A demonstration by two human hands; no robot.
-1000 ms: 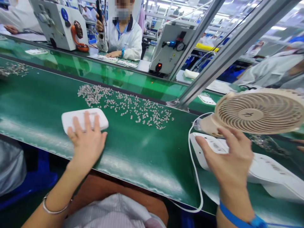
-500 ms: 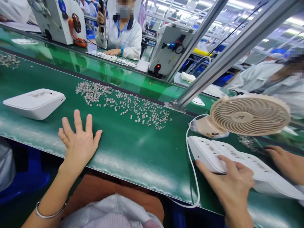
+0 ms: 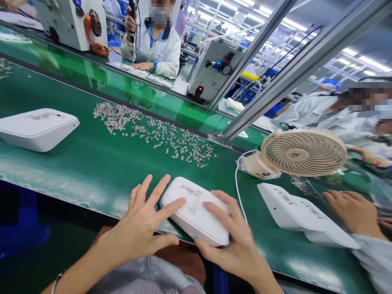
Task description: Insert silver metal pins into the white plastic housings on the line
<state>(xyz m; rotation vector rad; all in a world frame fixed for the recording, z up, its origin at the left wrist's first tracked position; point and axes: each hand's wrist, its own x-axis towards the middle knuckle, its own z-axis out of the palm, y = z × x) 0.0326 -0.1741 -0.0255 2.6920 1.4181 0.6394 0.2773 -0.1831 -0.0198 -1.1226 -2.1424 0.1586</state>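
A white plastic housing [image 3: 196, 208] with a rounded end is in front of me at the near edge of the green work surface. My right hand [image 3: 229, 232] grips its right end, thumb below and fingers over the top. My left hand [image 3: 150, 220] is at its left end with fingers spread, the index finger reaching over the top face; whether it presses there I cannot tell. Beyond the housing lies a scatter of small metal pieces [image 3: 171, 139]. Another white housing [image 3: 39, 126] rests far left. More white housings [image 3: 300, 212] stand in a row to the right.
A beige fan [image 3: 303, 153] with a white cable [image 3: 237, 183] stands right of centre, near a slanted metal post [image 3: 260, 90]. A co-worker's hand [image 3: 352, 210] is beside the housings at right. Another co-worker [image 3: 156, 49] sits across the bench holding a tool.
My right hand has taken a white housing from the row at right and brought it left in front of me. My left hand has moved right to meet it.
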